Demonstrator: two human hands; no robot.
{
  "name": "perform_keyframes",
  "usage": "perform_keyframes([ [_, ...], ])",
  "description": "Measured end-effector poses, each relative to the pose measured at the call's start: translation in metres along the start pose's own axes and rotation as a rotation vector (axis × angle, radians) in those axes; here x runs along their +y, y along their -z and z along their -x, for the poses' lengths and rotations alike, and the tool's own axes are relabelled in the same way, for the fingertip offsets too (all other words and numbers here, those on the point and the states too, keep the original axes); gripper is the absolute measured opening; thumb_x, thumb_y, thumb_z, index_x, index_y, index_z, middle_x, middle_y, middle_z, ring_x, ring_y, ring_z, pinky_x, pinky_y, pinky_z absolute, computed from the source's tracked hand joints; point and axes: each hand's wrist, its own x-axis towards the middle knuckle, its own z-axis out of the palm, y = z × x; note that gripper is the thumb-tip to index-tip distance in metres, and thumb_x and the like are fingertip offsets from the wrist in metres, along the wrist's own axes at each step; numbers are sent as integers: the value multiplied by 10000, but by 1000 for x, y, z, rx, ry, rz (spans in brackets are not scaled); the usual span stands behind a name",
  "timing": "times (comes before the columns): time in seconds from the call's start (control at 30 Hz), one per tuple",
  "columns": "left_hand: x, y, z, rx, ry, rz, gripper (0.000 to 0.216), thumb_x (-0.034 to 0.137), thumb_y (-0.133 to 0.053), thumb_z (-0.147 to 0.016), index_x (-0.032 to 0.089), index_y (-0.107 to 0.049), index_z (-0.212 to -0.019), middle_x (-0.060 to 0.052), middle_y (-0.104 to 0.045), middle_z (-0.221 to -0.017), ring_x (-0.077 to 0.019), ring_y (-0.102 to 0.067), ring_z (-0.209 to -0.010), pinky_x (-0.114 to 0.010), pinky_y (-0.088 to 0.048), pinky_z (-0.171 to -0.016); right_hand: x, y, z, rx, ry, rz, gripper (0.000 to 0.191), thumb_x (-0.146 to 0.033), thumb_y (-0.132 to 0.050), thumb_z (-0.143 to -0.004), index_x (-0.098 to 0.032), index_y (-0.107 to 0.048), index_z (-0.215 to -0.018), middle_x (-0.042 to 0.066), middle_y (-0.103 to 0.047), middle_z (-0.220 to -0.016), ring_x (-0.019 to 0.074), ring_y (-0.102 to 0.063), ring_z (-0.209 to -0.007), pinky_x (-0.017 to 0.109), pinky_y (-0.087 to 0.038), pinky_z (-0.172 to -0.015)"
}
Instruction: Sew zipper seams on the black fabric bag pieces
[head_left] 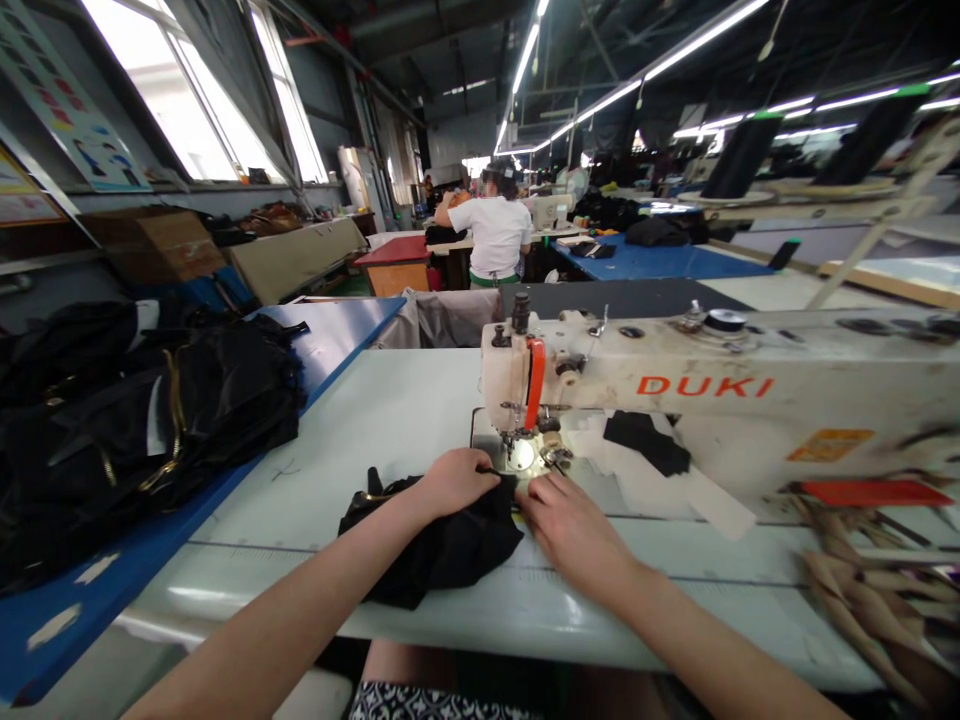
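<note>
A black fabric piece (457,560) with a short gold zipper (373,497) lies bunched on the sewing machine's pale table, just in front of the needle area. My left hand (459,482) is closed on its upper edge, thumb and fingers pinched together. To the right, my right hand (566,520) has its fingers curled together at the cloth's right edge, below the presser foot; what lies between its fingertips is hidden. The white sewing machine (705,360), marked DUKI, stands just beyond both hands. Its lamp lights the needle plate (520,455).
A pile of black pieces with gold zippers (150,430) covers the blue-edged side table on the left. Under the machine arm lie a black scrap (646,443) and white paper (720,500). Beige cloth strips (862,610) hang at the right. Ahead, a person in white (495,235) sits.
</note>
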Motion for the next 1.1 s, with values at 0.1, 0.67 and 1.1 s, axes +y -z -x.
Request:
perform_keyframes([
  [0.1,0,1,-1,-2,-1,-2,182,323,-549,-766,190,-669,-731,-16,-660,-738,-185,-591,-729,-253,-389,-616,1,0,0,3,-2,-27,123,-115,-501,-859,-160,-604,-908,49,-540,-827,203,-484,-845,340,-421,-783],
  [0.67,3,6,-5,-41,25,24,164,297,-564,-741,181,-670,-695,-6,-643,-685,-163,-572,-669,-237,-353,-556,12,-2,-1,16,-19,-141,198,-105,-476,-863,-168,-639,-954,54,-586,-856,204,-509,-887,339,-454,-808],
  [1.1,4,8,-5,-53,43,2,187,315,-552,-759,180,-679,-737,-20,-653,-721,-180,-571,-681,-256,-367,-581,10,-2,-2,12,-6,-134,189,-107,-482,-862,-163,-646,-937,61,-573,-826,213,-503,-865,338,-461,-779],
])
